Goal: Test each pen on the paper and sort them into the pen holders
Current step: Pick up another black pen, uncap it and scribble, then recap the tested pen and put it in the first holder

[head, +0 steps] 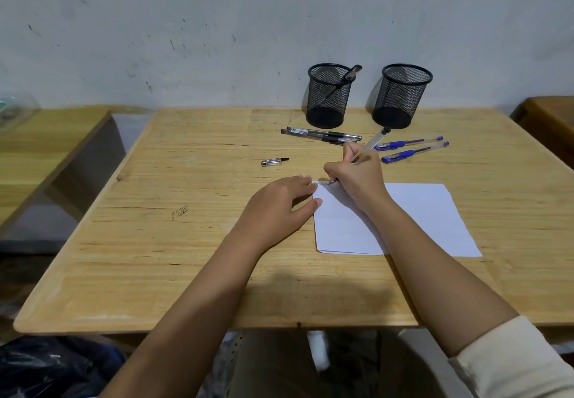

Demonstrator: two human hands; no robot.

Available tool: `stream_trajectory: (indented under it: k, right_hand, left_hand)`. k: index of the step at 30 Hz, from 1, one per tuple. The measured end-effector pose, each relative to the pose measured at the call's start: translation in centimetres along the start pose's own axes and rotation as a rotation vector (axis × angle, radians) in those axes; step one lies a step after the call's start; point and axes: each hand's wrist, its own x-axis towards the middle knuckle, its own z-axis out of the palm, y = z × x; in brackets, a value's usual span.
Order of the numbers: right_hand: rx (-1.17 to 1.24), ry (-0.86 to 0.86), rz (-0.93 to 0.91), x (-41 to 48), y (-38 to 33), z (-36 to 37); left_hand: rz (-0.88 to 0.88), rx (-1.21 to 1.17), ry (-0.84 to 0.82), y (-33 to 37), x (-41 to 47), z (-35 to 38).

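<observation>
While the right hand grips a pen, tip at the top left corner of the paper, the left hand presses that edge with straight fingers. Behind: left holder with stored pen; right holder; black pens; blue pens; loose cap.

Two black pens lie right across the front of the left mesh holder, and two blue pens sit near the right mesh holder. Out left there's broad bare tabletop, with one loose pen cap on it.
</observation>
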Motion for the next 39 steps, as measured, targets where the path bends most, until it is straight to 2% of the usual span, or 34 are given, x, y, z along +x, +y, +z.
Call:
stream_trajectory:
  k: [4, 8, 10, 12, 15, 19, 23, 29, 32, 36, 39]
  right_hand:
    - [0.025, 0.029, 0.008, -0.1, -0.1, 0.0]
    - [0.197, 0.179, 0.093, 0.2, 0.3, -0.7]
    - [0.348, 0.163, 0.160, 0.2, 0.1, -1.2]
    - [0.502, 0.101, 0.198, 0.1, -0.2, -1.5]
    - [0.528, 0.058, 0.167, 0.4, -0.3, -1.7]
    - [0.573, -0.011, 0.165, 0.7, -1.1, -2.7]
    - [0.616, -0.039, 0.188, 0.6, -2.0, -4.0]
    - [0.621, -0.085, 0.223, 0.3, -2.3, -5.1]
    - [0.623, -0.100, 0.250, 0.2, -2.3, -5.4]
    - [0.643, -0.109, 0.250, 0.3, -2.4, -5.8]
    - [0.673, -0.118, 0.233, 0.4, -2.8, -6.3]
  left_hand:
    - [0.001, -0.004, 0.002, 0.1, 0.0, 0.0]
    - [-0.003, -0.018, 0.004, 0.2, -0.1, -0.2]
    - [-0.025, -0.053, 0.002, 0.3, -0.1, -0.3]
    - [-0.081, -0.186, 0.028, 0.3, 0.1, -0.5]
    - [-0.133, -0.340, 0.154, 0.2, 0.6, -1.2]
    - [-0.133, -0.158, 0.214, -0.9, 2.0, -2.5]
    - [-0.184, 0.014, 0.137, -2.7, 3.9, -2.6]
    - [-0.174, 0.069, 0.180, -2.2, 4.9, -2.2]
    - [-0.202, -0.089, 0.201, -0.6, 4.9, -2.5]
    - [-0.232, -0.505, 0.266, 2.3, 4.6, -2.5]
    - [-0.204, -0.650, 0.218, 3.6, 4.9, -2.7]
